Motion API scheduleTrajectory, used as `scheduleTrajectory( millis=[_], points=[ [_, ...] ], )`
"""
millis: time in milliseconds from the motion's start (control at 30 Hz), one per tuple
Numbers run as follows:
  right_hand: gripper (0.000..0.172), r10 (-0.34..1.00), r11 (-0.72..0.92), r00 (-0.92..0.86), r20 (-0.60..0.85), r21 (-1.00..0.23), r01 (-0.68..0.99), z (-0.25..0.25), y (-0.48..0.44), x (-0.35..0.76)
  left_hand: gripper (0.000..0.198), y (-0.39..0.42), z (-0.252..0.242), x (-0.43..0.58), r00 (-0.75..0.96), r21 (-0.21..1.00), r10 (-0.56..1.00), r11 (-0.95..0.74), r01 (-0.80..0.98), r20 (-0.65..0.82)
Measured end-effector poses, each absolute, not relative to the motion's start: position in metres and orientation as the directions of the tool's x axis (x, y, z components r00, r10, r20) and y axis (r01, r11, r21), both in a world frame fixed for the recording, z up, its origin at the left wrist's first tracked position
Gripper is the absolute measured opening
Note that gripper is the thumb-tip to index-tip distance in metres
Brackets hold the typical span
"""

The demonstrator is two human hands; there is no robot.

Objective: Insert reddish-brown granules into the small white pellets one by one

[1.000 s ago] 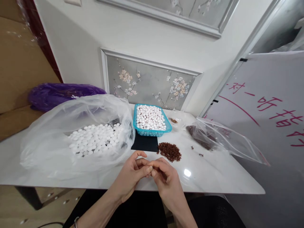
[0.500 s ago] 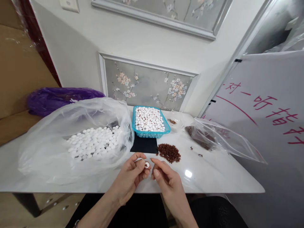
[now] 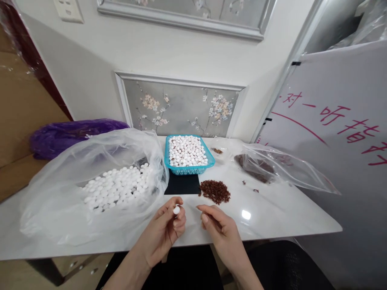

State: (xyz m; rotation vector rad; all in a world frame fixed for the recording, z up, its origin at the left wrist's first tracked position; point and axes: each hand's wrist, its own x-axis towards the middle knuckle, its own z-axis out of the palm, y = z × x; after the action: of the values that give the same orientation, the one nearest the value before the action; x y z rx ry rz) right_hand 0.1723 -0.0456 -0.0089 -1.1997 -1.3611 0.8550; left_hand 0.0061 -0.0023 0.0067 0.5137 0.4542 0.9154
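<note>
Here the left hand [image 3: 165, 229] pinches 1 white bead [image 3: 176, 210] between thumb and fingertips, over the table's [image 3: 272, 217] near edge. The right hand [image 3: 219, 227] hovers just beside it, fingers loosely curled, holding nothing visible. A brown pile [image 3: 215, 191] lies just beyond; the blue tray [image 3: 189, 155] sits toward the far edge, the bag [image 3: 90, 181] on the left.

White bead [image 3: 176, 210] in left hand [image 3: 165, 233]. White beads [image 3: 117, 186] in clear plastic bag [image 3: 60, 189]; more white beads w/ reddish specks in turquoise basket [image 3: 190, 170]. Black mat [image 3: 181, 186] under basket. Reddish-brown pile [image 3: 215, 191] on glossy white surface [image 3: 272, 217]. Clear zip bag [image 3: 287, 173] w/ dark brown bits. Purple bag [image 3: 72, 135] at back. Grey wall panel [image 3: 181, 108], pale blossom pattern. White board [image 3: 341, 133], pink-red writing.
</note>
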Motion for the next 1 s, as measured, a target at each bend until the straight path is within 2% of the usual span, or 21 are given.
scheduleTrajectory(
  millis=[233, 333, 433, 500, 567, 700, 767, 867, 933, 1000],
  points=[
    [0.022, 0.971, 0.222, 0.037, 0.236, -0.947, 0.233, -0.018, -0.043, 0.173, 0.008, -0.003, 0.005, 0.005, 0.515, 0.561, 0.841, 0.510, -0.652, -0.166],
    [0.022, 0.971, 0.223, 0.024, 0.237, -0.942, 0.249, -0.017, -0.043, 0.174, 0.008, 0.000, 0.006, 0.009, 0.453, 0.563, 0.863, 0.493, -0.663, -0.224],
    [0.022, 0.968, 0.238, 0.015, 0.250, -0.937, 0.255, -0.017, -0.043, 0.174, 0.008, 0.019, 0.022, 0.023, 0.338, 0.627, 0.906, 0.422, -0.655, -0.257],
    [0.022, 0.965, 0.250, 0.016, 0.263, -0.932, 0.263, -0.018, -0.042, 0.173, 0.011, 0.040, 0.041, 0.036, 0.248, 0.699, 0.946, 0.322, -0.638, -0.209],
    [0.022, 0.959, 0.266, 0.015, 0.282, -0.920, 0.286, -0.020, -0.043, 0.172, 0.015, 0.062, 0.061, 0.048, 0.089, 0.766, 0.987, 0.160, -0.623, -0.134],
    [0.023, 0.954, 0.290, -0.017, 0.301, -0.902, 0.320, -0.022, -0.045, 0.174, 0.011, 0.089, 0.089, 0.047, 0.085, 0.791, 0.989, 0.147, -0.594, -0.120],
    [0.023, 0.954, 0.292, -0.031, 0.298, -0.904, 0.313, -0.022, -0.047, 0.176, 0.014, 0.091, 0.093, 0.030, 0.071, 0.829, 0.995, 0.092, -0.552, -0.063],
    [0.023, 0.952, 0.302, -0.050, 0.301, -0.905, 0.299, -0.024, -0.049, 0.178, 0.024, 0.086, 0.093, -0.014, 0.046, 0.941, 0.992, -0.093, -0.325, 0.114],
    [0.024, 0.950, 0.309, -0.061, 0.305, -0.902, 0.302, -0.025, -0.050, 0.178, 0.029, 0.080, 0.093, -0.048, 0.022, 0.982, 0.982, -0.185, -0.046, 0.187],
    [0.025, 0.951, 0.308, -0.064, 0.303, -0.900, 0.309, -0.026, -0.050, 0.177, 0.030, 0.073, 0.092, -0.079, 0.011, 0.934, 0.977, -0.208, 0.289, 0.214]
  ],
)
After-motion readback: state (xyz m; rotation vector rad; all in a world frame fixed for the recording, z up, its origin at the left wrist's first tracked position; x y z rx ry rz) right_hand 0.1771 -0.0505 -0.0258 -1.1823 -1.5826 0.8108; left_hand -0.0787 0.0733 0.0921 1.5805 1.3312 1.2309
